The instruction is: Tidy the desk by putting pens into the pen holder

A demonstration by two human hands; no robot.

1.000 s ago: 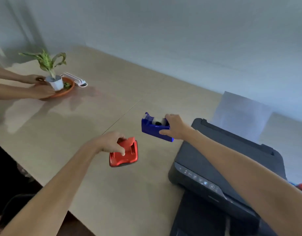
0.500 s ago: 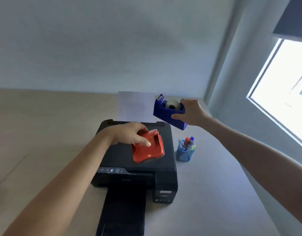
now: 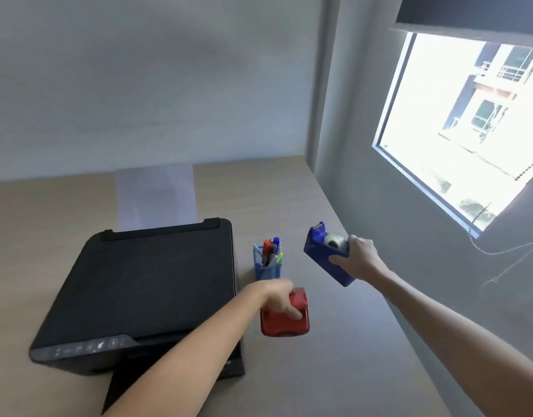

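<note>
Pen holder [image 3: 267, 267] with pens [image 3: 271, 248] standing near table's [image 3: 334, 371] right edge, beside printer [image 3: 145, 284]. Left hand [image 3: 277, 299] gripping red hole punch [image 3: 285, 322]; right hand [image 3: 360, 257] gripping blue tape dispenser [image 3: 325, 254].

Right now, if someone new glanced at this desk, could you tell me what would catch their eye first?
Probably the two bright things in the person's hands: a red hole punch gripped by the left hand just in front of the pen holder, and a blue tape dispenser held by the right hand to the holder's right. After that, the big black printer on the left and the bright window on the right.
</note>
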